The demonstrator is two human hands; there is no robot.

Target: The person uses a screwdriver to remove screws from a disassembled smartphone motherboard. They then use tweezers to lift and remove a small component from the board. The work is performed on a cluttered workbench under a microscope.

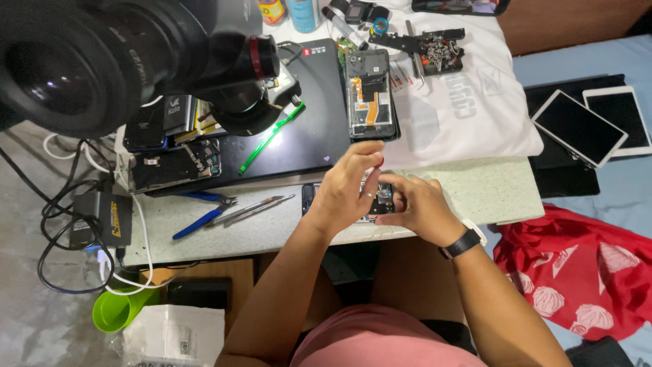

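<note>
We had both hands on a small opened phone [382, 197] at the front edge of the speckled worktable [489, 190]. Our left hand [343, 190] was curled over it from the left, fingers pinched together at the top near something small and red; whether they actually clamped anything we couldn't tell. Our right hand [421, 207], black watch [462, 243] on the wrist, cupped the phone from the right, fingers closed on its edge.

Around it:
- second opened phone [370, 95], back off, lying on the black mat [319, 129] well behind the hands
- green tool [272, 136] on the mat, left of that phone
- blue-handled cutters [204, 216] and metal tweezers [255, 207] just left of the hands
- white cloth [468, 115] over the table's right part
- two tablets [591, 122] off to the right
- big microscope head [102, 61] top left
- red patterned fabric [577, 272] lower right
</note>
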